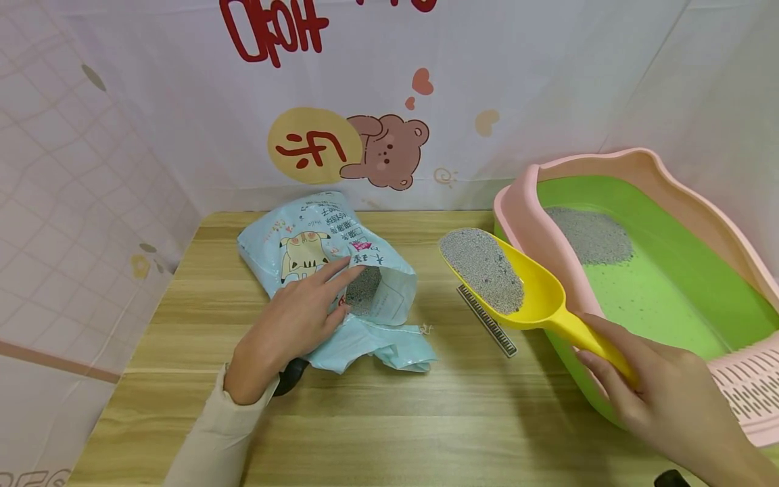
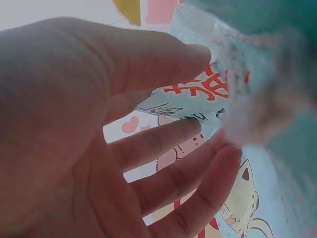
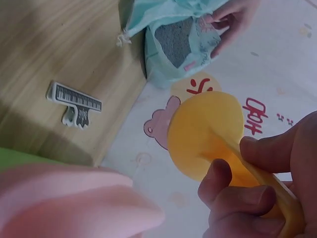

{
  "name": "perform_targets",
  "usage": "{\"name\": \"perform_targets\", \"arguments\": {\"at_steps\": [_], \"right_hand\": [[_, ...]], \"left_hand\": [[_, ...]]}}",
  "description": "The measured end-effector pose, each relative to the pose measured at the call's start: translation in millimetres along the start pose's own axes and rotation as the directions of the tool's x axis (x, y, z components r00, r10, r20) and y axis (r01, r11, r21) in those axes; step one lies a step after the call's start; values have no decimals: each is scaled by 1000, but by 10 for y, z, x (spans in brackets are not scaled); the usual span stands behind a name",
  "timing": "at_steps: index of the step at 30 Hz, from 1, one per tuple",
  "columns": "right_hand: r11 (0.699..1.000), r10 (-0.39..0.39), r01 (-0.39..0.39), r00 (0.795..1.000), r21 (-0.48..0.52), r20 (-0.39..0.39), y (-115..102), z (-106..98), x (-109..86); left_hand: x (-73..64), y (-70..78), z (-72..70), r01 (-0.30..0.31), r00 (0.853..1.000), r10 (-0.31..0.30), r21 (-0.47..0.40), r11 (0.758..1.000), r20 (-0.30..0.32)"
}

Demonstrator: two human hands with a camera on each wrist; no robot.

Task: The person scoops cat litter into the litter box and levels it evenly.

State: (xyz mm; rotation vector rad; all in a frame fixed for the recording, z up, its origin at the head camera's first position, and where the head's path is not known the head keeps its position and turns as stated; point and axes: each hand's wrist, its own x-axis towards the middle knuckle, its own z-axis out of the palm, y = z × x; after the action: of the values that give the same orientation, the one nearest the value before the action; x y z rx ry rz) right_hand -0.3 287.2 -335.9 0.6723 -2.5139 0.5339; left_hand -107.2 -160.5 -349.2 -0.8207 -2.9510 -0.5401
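Note:
My right hand (image 1: 666,392) grips the handle of a yellow scoop (image 1: 540,287), heaped with grey cat litter (image 1: 481,267). The scoop is held above the wood table, beside the pink rim of a green litter box (image 1: 538,233). A light blue litter bag (image 1: 316,220) lies on its side at centre left, its mouth facing right with grey litter (image 1: 363,292) inside. At that mouth, my left hand (image 1: 295,314) touches the upper edge with extended fingers. In the left wrist view, the thumb and fingers (image 2: 173,186) are spread apart beside the bag.
A piano-key patterned clip (image 3: 78,105) lies on the table (image 1: 389,433) between bag and box. Grey litter (image 1: 593,235) is piled at the far end of the box's green floor. A printed cloth wall (image 1: 462,149) stands behind.

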Motion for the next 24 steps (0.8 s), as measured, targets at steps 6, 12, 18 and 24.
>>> {"name": "perform_targets", "arguments": {"at_steps": [6, 12, 18, 24], "right_hand": [[999, 41, -40, 999, -27, 34, 54, -91, 74], [996, 77, -77, 997, -34, 21, 119, -161, 148], [993, 114, -114, 993, -41, -11, 195, -234, 206], [977, 204, -206, 979, -57, -27, 242, -333, 253]], "left_hand": [[-6, 4, 10, 2, 1000, -2, 2, 1000, 1], [1, 4, 8, -5, 1000, 5, 0, 1000, 1], [5, -7, 12, -9, 1000, 9, 0, 1000, 2], [13, -16, 13, -6, 1000, 6, -5, 1000, 11]]}}
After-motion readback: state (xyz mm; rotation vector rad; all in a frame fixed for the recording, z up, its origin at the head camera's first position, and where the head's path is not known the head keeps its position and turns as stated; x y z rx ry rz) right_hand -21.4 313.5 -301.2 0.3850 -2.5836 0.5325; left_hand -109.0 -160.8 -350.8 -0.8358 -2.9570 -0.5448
